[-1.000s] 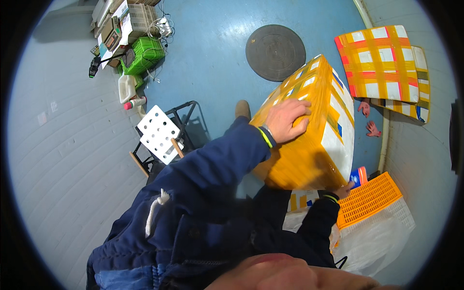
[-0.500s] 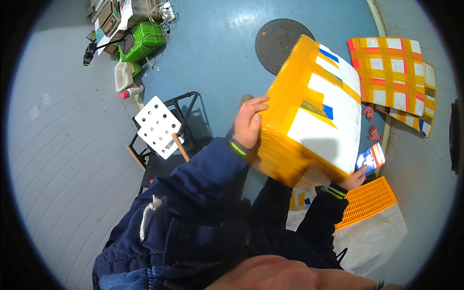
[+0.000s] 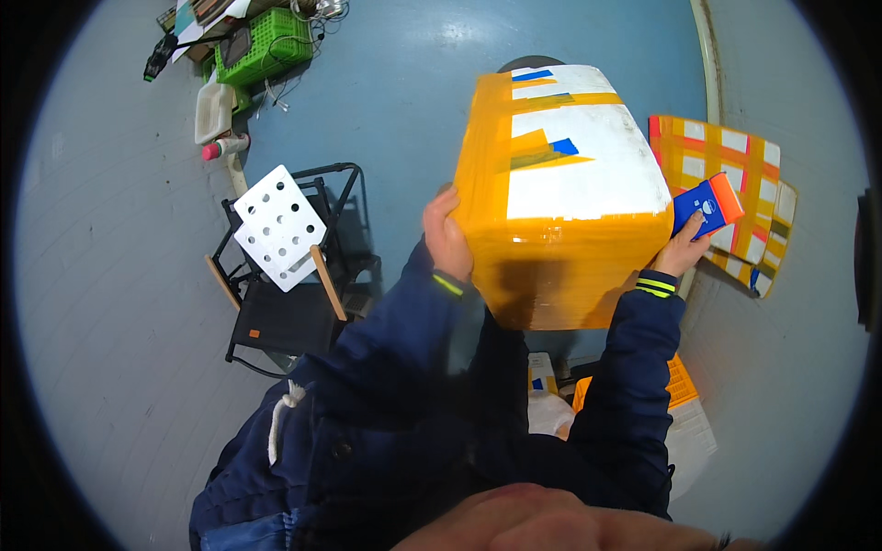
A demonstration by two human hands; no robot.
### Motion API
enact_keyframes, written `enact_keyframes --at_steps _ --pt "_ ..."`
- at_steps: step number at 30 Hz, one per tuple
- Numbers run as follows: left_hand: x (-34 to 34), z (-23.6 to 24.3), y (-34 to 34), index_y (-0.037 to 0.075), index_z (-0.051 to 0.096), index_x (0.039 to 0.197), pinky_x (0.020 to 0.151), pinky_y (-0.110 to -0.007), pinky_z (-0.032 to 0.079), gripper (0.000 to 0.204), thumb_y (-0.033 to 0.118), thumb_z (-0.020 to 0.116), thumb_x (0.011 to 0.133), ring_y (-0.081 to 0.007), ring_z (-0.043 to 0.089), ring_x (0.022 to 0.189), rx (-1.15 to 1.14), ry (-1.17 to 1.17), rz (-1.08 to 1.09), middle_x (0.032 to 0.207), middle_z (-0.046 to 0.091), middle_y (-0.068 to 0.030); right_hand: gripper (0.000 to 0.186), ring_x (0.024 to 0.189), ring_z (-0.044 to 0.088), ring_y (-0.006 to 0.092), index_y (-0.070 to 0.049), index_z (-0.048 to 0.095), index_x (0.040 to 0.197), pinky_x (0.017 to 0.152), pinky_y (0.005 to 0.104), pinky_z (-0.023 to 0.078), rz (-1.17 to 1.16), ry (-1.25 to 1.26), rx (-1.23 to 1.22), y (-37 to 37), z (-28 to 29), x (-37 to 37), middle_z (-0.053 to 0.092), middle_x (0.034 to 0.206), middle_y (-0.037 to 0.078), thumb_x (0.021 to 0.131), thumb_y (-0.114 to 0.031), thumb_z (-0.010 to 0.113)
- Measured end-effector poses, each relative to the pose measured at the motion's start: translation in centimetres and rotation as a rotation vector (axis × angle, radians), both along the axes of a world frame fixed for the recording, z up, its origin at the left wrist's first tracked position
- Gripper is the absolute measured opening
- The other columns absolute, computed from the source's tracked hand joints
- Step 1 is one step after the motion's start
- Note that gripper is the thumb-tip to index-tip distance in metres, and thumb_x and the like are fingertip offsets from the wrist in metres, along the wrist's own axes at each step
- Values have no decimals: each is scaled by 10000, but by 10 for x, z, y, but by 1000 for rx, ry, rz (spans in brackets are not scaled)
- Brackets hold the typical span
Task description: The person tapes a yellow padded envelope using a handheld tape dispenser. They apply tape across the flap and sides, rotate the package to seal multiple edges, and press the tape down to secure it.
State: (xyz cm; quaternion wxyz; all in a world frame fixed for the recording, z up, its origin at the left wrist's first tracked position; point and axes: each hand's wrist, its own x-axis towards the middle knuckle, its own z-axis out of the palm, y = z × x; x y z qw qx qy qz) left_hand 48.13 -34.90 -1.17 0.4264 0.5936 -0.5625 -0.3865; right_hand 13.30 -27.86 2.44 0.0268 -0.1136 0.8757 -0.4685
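A large white foam box (image 3: 588,188), wrapped in yellow tape with bits of blue tape, is held up in front of me. My left hand (image 3: 447,235) grips its left side near the lower corner, the fingertips partly hidden behind the edge. On the other side, my right hand (image 3: 683,250) clasps a small blue carton with an orange end (image 3: 706,206), beside the foam box's right wall. That hand's palm is close to the box; whether it also bears weight cannot be told. The box's underside is out of sight.
Taped foam panels (image 3: 767,188) lean by the right wall. A folding chair (image 3: 280,317) with a white perforated board (image 3: 280,228) on it stands to the left. Green crates (image 3: 266,48) and cables are at the far left. An orange basket (image 3: 680,381) sits near my right arm.
The foam box has turned so its taped side faces me more squarely. My right hand and the small carton have moved farther from me, and my left hand has shifted slightly left.
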Motion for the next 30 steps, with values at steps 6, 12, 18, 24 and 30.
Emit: enact_keyframes --at_steps 6,12,18,24,30 --pt "-5 -19 -88 -7 588 1063 925 -394 429 252 122 409 941 -336 564 1021 47 -54 48 1070 610 -187 538 781 610 312 90 565 923 711 406 475 71 97 129 -100 -18 -8 637 864 221 936 -448 579" --pt "-28 -49 -194 36 548 897 799 -474 432 210 238 508 938 -393 527 913 170 -218 36 953 575 -183 560 838 634 319 100 598 1009 761 395 492 107 95 20 -214 -59 -43 664 958 224 945 -454 543" --pt "-86 -31 -216 6 544 948 837 -456 427 244 245 499 949 -391 527 956 177 -292 88 961 561 -204 472 832 651 279 64 610 973 753 374 498 220 101 85 -289 -74 -89 677 941 196 923 -405 601" --pt "-85 -39 -187 17 540 974 824 -438 428 192 203 499 945 -373 534 923 189 -259 164 956 556 -183 524 1036 607 378 25 522 1202 899 423 457 289 77 177 -304 -82 -78 621 1140 230 926 -416 587" --pt "-84 -31 -183 37 538 1003 803 -444 449 266 281 433 988 -406 562 953 267 -371 173 993 596 -199 548 1048 609 380 -29 470 1298 912 426 460 220 -97 -54 -308 -73 -69 613 1176 225 918 -406 589"
